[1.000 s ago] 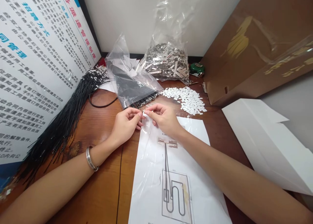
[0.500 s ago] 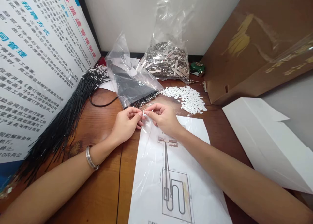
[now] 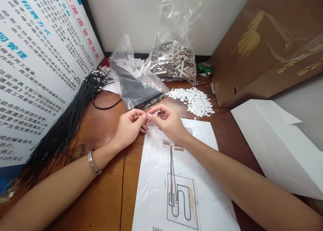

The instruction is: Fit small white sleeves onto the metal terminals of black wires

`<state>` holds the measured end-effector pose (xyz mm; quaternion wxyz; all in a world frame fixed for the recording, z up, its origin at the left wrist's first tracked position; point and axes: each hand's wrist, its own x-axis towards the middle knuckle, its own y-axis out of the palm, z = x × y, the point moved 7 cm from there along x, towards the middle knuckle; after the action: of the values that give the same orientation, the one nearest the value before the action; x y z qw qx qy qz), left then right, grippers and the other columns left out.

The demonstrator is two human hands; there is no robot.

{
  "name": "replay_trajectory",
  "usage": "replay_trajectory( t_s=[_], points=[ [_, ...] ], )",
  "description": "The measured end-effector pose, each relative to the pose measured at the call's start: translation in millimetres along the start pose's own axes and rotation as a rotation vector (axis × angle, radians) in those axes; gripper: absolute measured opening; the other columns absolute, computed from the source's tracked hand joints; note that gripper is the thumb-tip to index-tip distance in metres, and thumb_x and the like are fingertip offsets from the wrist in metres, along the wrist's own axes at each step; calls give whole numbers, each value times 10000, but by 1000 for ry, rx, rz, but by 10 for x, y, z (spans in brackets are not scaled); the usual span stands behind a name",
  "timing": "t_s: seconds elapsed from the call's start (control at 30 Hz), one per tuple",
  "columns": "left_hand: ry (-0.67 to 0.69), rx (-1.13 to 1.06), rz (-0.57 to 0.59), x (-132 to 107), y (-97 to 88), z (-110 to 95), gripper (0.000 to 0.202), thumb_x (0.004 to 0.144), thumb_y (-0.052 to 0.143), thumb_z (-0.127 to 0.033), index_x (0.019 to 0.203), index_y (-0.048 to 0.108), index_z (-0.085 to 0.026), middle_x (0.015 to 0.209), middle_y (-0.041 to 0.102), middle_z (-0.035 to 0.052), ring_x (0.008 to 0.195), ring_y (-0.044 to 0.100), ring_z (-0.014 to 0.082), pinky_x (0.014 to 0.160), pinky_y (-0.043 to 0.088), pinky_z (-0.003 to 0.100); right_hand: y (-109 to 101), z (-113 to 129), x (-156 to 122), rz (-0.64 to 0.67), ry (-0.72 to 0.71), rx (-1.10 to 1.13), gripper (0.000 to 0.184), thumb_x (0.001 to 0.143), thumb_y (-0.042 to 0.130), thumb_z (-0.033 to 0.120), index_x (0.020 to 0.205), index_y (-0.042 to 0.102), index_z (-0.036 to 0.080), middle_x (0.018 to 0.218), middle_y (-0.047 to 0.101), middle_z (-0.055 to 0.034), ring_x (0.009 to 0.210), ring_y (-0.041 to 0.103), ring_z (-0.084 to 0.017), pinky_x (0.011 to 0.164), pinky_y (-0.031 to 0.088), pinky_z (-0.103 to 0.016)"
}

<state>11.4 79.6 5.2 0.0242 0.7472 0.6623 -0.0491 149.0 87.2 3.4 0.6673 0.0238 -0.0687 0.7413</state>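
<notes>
My left hand (image 3: 130, 128) and my right hand (image 3: 168, 123) meet fingertip to fingertip above the top edge of a printed sheet. Both are closed in a pinch. A tiny white plastic piece (image 3: 148, 113) just shows between the fingertips, mostly covered by them. Whatever else the left fingers grip is too small to make out. Right behind the hands lies a clear plastic bag (image 3: 133, 84) of black wires, with metal-tipped ends (image 3: 151, 101) sticking out toward me. To its right spreads a pile of small white plastic pieces (image 3: 199, 101).
Black wires with white ends (image 3: 68, 113) lean along a printed board (image 3: 45, 63) at left. A clear bag of flat metal strips (image 3: 174, 63) stands at the back, beside a green object (image 3: 205, 69). The drawing sheet (image 3: 153, 190) lies in front; brown (image 3: 252, 56) and white (image 3: 277, 140) boxes stand right.
The fingers have shifted slightly, and less of the white piece shows between them. Both hands stay pinched together in nearly the same place.
</notes>
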Motion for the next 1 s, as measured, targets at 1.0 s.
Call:
replay_trajectory(
  t_s=[1.0],
  points=[
    [50, 239, 325, -102, 175, 16, 274, 794, 648, -287, 1017, 639, -129, 717, 727, 52, 655, 638, 135, 675, 493, 259, -545, -258, 31, -704, 43, 333, 246, 787, 673, 385, 917, 574, 202, 855, 572, -2, 468, 337, -39, 379, 319, -203]
  ],
)
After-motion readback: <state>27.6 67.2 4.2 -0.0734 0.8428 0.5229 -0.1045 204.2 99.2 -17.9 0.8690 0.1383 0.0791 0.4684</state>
